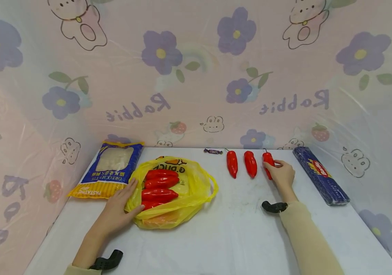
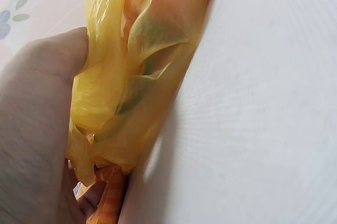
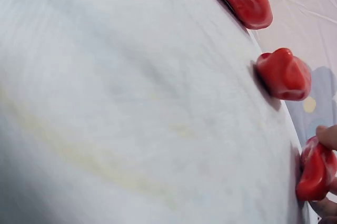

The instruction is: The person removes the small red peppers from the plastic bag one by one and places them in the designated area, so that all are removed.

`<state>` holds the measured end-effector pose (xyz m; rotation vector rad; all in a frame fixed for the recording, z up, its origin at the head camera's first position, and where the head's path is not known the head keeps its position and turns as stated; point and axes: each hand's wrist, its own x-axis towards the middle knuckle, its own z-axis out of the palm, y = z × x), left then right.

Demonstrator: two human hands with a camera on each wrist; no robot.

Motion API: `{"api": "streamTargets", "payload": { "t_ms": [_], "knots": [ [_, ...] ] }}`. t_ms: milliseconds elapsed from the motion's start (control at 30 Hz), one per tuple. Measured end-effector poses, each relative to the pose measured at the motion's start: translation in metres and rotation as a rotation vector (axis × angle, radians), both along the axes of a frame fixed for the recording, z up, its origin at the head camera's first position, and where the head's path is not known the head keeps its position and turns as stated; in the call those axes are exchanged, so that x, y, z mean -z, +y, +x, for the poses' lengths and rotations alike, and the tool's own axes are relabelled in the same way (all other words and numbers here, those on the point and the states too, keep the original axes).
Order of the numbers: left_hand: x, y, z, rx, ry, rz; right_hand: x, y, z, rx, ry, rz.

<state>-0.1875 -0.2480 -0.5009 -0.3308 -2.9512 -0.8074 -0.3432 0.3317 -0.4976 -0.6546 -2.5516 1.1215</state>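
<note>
So, L hand (image 1: 118,208) spread against bag (image 1: 185,209) w/ red peppers (image 1: 161,182) inside, R hand (image 1: 283,176) pinching loose pepper (image 1: 268,157).

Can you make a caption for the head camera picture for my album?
Left hand touching a yellow bag of red peppers; right hand holding one pepper beside two more peppers.

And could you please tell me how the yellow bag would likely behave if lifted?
The yellow bag would probably sag and change shape, since its thin, see-through film is creased. The glossy red peppers lying in its open mouth might slide if it tilts.
</note>
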Motion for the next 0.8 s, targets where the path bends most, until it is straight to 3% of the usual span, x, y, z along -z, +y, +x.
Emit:
{"api": "streamTargets", "payload": {
  "t_ms": [367,600,800],
  "knots": [
    [0.000,0.000,0.000,0.008,-0.002,0.001,0.011,-0.004,0.002,0.113,0.093,-0.137],
    [-0.001,0.001,0.000,0.008,0.001,0.002,0.017,-0.004,0.003,0.112,0.162,-0.108],
    [-0.002,0.001,0.000,0.007,0.001,0.002,0.017,-0.004,0.002,0.114,0.172,-0.095]
  ]
}}
